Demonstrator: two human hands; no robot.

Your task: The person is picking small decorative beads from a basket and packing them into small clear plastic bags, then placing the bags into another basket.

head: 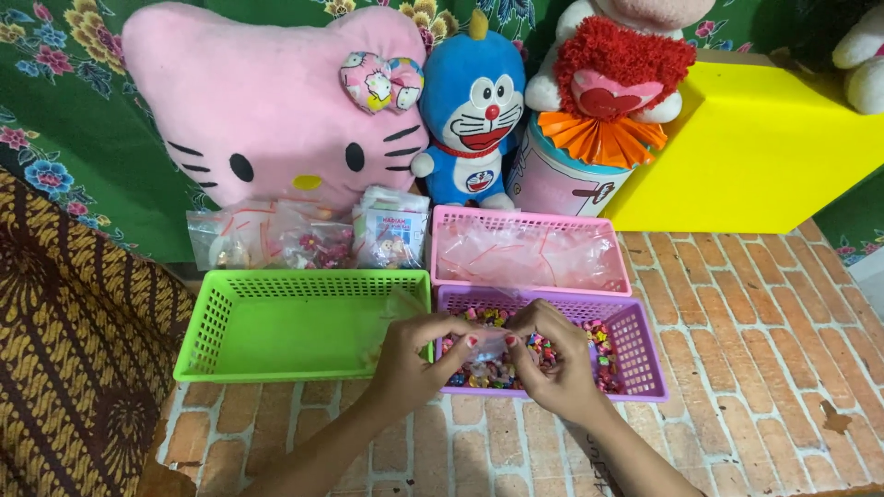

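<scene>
Left hand (412, 361) and right hand (552, 364) meet over the near edge of the purple basket (645, 354), both pinched shut on one small clear plastic bag (488, 345) held between them. Fingertips of both hands grip the bag at its top; it looks to have small bits inside, hard to make out. Red nail polish shows on both hands. Forearms come up from the bottom edge, left from lower left, right from lower right.

The bag hangs just above the purple basket, which is filled with small colourful beads or trinkets (497, 368); exact kind too small to tell. Green basket (276, 322) sits just left of the purple one, sides touching or nearly so; a bit of clear plastic lies at its right end, near the left hand. Pink basket (525, 221) sits directly behind the purple one and holds a pile of clear plastic bags with red strips.

Behind the green basket, a row of filled clear packets (304, 241) leans against a pink cat-face pillow (276, 101). Right of the pillow stand a blue cat plush toy (474, 101), then a pink cylindrical box (562, 179) with an orange paper fan and a red fluffy heart plush (622, 64) on top. Yellow box (755, 147) at far right.

All rests on a brick-pattern mat (764, 368) on the floor. Brown batik cloth (74, 340) at left, green floral cloth (55, 110) behind.
</scene>
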